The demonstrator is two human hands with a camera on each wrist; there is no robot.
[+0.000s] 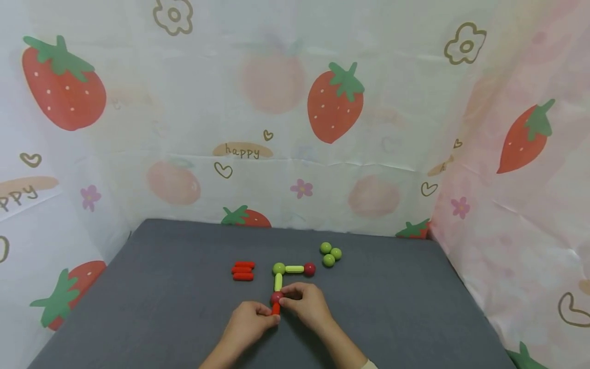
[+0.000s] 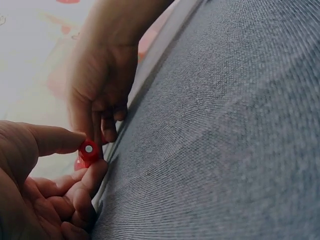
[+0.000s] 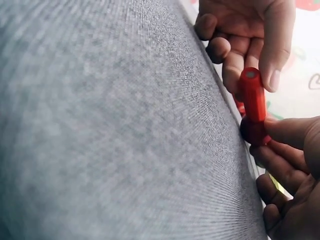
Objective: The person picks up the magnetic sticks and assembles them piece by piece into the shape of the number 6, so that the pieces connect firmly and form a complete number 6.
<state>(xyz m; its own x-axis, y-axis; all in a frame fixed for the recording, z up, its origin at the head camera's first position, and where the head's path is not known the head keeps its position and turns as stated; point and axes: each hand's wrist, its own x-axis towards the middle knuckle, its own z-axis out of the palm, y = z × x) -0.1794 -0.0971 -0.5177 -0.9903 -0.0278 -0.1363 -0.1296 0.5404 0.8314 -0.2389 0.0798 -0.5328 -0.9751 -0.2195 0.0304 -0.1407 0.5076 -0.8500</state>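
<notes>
Honestly, the small joint between the two hands is what worries me. If the left hand (image 1: 249,323) pushes off-line, the red rod (image 1: 275,308) could skid off the dark red ball (image 1: 276,297), whose curve offers little to steady it. A tug from the right hand (image 1: 310,306) might also wrench the yellow-green rod at the ball's 12 o'clock (image 1: 278,282) loose, or skew the green corner ball (image 1: 278,268) beyond.

Each grip is clamped: the left one pinches the red rod, the right one the dark red ball. The rod meets the ball at its 6 o'clock, towards the person, above the grey table (image 1: 161,297); whether it is firmly attached I can't tell. It's short, bright red and faceted along its length, with a pale round dot in the near end. The ball is darker, smooth and glossy.
</notes>
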